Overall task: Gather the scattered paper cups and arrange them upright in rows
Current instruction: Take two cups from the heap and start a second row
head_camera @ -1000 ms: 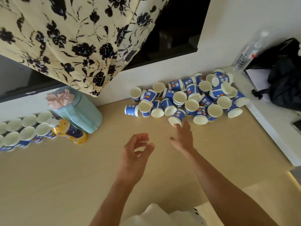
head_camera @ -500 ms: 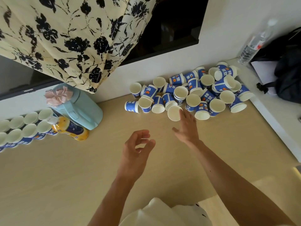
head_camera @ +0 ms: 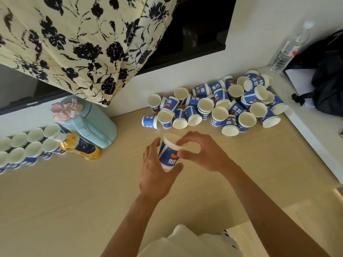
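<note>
Above the pale tabletop, the left hand cradled a tilted cup, the right hand pinching its rim, the upright rows well off leftward.

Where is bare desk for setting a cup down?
Bare light wooden desktop lies left of the left hand, in front of the upright cup rows and yellow bottle, and right of the right hand, before the tumbled blue paper cup pile. Crowded: that pile, around the teal jug.
</note>
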Tool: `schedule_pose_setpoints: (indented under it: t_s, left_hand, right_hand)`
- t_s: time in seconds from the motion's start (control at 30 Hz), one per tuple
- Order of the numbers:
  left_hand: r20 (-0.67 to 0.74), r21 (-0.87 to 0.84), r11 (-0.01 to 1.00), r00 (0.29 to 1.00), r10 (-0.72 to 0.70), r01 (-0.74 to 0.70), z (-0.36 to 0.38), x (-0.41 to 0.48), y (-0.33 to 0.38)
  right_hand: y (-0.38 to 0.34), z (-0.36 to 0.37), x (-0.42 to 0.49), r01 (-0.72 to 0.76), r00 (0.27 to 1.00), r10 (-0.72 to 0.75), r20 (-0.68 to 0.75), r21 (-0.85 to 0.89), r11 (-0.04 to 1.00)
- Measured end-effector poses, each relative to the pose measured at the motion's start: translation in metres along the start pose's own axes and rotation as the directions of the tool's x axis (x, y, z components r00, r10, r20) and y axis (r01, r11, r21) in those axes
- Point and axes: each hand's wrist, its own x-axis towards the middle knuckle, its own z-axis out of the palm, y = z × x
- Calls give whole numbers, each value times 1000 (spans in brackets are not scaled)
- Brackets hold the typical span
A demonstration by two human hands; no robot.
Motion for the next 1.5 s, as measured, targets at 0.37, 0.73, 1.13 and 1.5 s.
schedule_pose_setpoints:
  t_s: [0.37,0.73,1.13,1.5]
  left_hand:
    - [-177,-248,962,971,-162,115,-28,1,-17]
    - [-193,-252,950,952,-238,186,-50,-10,-37]
    - [-176,-283,937,949,-261,205,-47,11,-35]
    - [-180,-299,940,957,-226,166,-54,18,-34]
  right_hand:
    - [-9,29,50,-51,999,47,21,262,964]
    - [57,26,217,72,995,-104,11,-788,612]
    - [68,13,268,514,852,115,511,-858,0]
    - [62,-26,257,270,963,-62,263,-942,199]
